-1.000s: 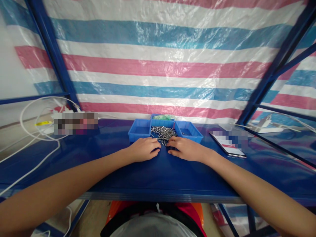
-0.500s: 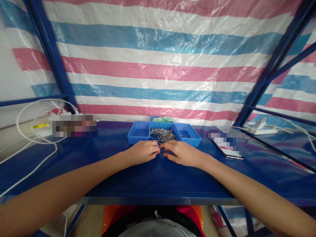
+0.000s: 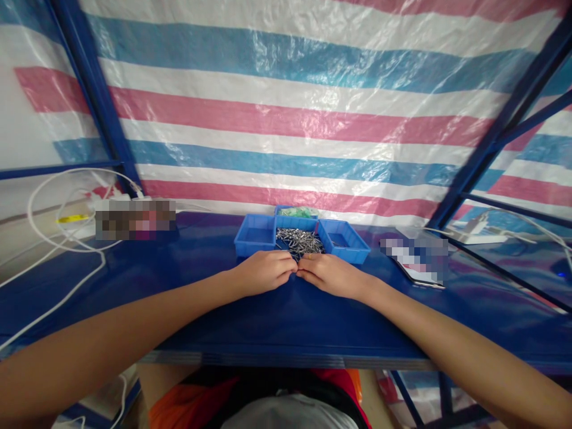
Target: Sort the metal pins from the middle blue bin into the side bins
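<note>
My left hand (image 3: 271, 272) and my right hand (image 3: 329, 274) meet fingertip to fingertip over the blue table, just in front of the bins. Both have their fingers closed and pinched together; whatever they hold is too small or hidden to make out. A ring shows on my right hand. Right behind the fingers lies a pile of small shiny metal pins (image 3: 300, 239), partly covered by my hands, in front of the back wall of the middle blue bin (image 3: 295, 223). A blue bin stands on the left (image 3: 255, 235) and another blue bin on the right (image 3: 345, 241).
Behind the middle bin, a further blue bin holds green-tinted plastic bags (image 3: 297, 212). A phone (image 3: 417, 267), partly blurred out, lies to the right. White cables (image 3: 102, 262) and a pixelated object (image 3: 135, 220) are at the left. Blue frame posts and a striped tarp (image 3: 286, 119) stand behind.
My right hand's fingers have closed and come up against my left fingertips; before, they were spread with a small gap between the hands. The view has shifted slightly.
</note>
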Available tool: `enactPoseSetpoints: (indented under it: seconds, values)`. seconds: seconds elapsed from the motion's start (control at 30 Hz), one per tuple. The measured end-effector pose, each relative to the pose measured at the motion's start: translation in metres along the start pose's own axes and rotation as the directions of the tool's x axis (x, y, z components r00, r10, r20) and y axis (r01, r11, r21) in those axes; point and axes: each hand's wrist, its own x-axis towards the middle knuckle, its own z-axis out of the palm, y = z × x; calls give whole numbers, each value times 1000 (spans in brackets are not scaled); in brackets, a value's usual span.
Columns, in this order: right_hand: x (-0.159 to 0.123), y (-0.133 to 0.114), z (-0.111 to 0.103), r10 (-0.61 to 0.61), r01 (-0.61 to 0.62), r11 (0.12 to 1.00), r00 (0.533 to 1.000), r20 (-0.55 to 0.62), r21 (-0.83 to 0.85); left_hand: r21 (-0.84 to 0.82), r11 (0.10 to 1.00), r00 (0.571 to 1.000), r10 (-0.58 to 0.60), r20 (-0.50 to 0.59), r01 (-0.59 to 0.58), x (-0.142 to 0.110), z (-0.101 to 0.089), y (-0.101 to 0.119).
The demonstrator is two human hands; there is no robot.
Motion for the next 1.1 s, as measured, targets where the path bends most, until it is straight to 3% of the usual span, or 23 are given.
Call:
enactPoseSetpoints:
  seconds: [0.5,1.1]
  values:
    - [-2,6,-1,-19,18,994,1000,11,109,29,989,989,-147,14,146,2,-1,3]
    - [-9,9,-14,-28,24,991,999,34,128,47,991,992,-126,17,125,2,-1,2]
